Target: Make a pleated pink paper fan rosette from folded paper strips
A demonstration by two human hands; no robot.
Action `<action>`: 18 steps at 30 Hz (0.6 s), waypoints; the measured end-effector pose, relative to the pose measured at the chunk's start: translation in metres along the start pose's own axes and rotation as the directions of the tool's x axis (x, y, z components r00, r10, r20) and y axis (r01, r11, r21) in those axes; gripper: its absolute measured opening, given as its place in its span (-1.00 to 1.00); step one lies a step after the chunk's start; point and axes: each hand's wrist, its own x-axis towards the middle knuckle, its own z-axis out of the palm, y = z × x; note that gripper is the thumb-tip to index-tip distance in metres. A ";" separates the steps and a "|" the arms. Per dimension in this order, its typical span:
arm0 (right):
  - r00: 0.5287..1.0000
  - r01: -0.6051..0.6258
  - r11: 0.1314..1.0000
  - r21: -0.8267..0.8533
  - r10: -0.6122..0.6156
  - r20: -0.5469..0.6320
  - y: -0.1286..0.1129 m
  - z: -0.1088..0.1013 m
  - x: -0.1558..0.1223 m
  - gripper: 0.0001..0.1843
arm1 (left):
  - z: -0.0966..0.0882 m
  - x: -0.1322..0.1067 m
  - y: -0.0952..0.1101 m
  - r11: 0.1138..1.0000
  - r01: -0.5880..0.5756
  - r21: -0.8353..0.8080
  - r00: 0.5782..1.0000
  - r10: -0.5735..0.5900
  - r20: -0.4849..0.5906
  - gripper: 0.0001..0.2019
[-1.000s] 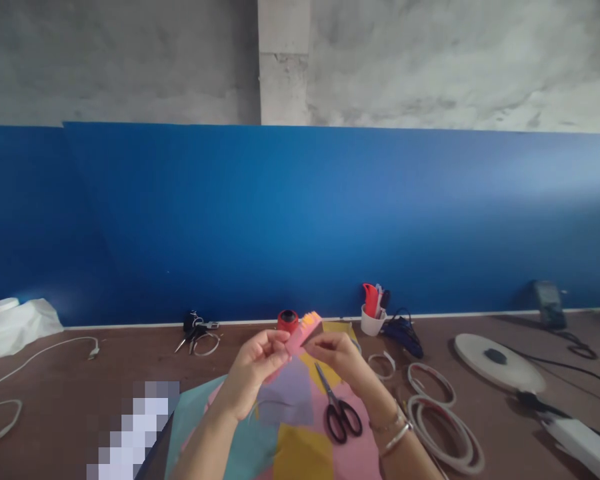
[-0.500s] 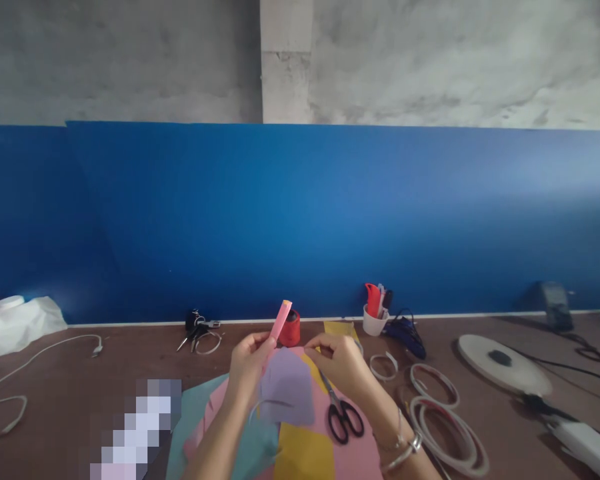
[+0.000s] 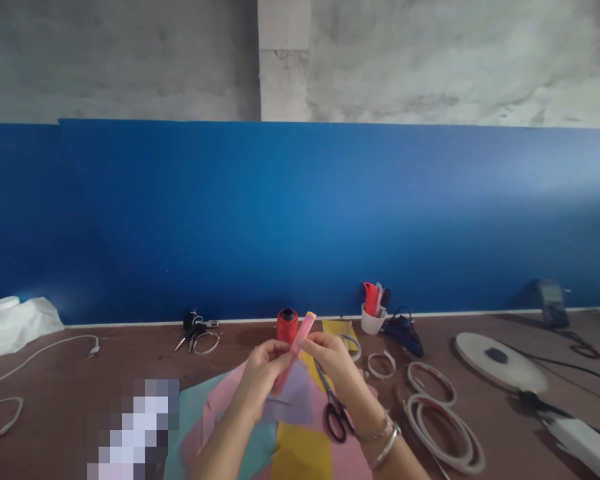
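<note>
Pinching a pink strip [image 3: 306, 328], L hand [image 3: 259, 379] & R hand [image 3: 334, 360] close tog., this side of red spool [image 3: 287, 327]; strip's long axis slants up past spool's right, R nearer top end, L lower.

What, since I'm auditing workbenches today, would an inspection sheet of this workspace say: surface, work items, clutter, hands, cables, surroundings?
Surface: brown tabletop, partly covered by coloured paper sheets.
Work items: pink paper strip, held tilted; scissors on the sheets, partly hidden by the right arm.
Clutter: keys, red cylinder with dark top, white cup of pens, white coils, white reel; one pixelated item, unreadable.
Hands: left hand and right hand both pinch the strip.
Cables: white plug-ended cable at left; dark blue cable bundle and black cable at right.
Surroundings: blue partition behind, grey wall above.
</note>
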 end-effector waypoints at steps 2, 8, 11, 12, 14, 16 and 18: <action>0.999 -0.001 0.999 0.049 0.002 -0.036 0.000 0.002 -0.001 -0.68 | 0.002 -0.002 0.001 1.000 -0.006 -0.015 1.000 0.006 0.007 -0.74; 0.998 0.054 0.994 0.094 -0.051 -0.029 0.001 0.004 -0.002 -0.71 | 0.006 -0.006 0.004 0.999 0.015 -0.040 0.999 -0.017 -0.049 -0.75; 0.998 0.065 0.995 0.078 -0.063 -0.031 0.001 0.005 -0.002 -0.71 | 0.008 -0.008 0.008 0.999 0.015 -0.042 0.999 -0.017 -0.046 -0.74; 0.997 0.068 0.995 0.071 -0.066 -0.031 0.001 0.005 -0.002 -0.71 | 0.008 -0.009 0.009 0.999 0.017 -0.040 0.999 -0.019 -0.047 -0.74; 0.997 0.075 0.996 0.052 -0.074 -0.032 0.002 0.005 -0.001 -0.70 | 0.008 -0.009 0.010 0.999 0.018 -0.035 0.998 -0.020 -0.056 -0.72; 0.996 0.086 0.996 0.019 -0.086 -0.017 0.003 0.003 0.000 -0.69 | 0.008 -0.008 0.008 0.999 0.018 -0.036 0.997 -0.021 -0.075 -0.72; 0.994 0.105 0.994 -0.042 -0.105 0.004 0.004 -0.001 0.001 -0.68 | 0.005 -0.005 0.005 0.998 0.019 -0.057 0.995 -0.024 -0.100 -0.72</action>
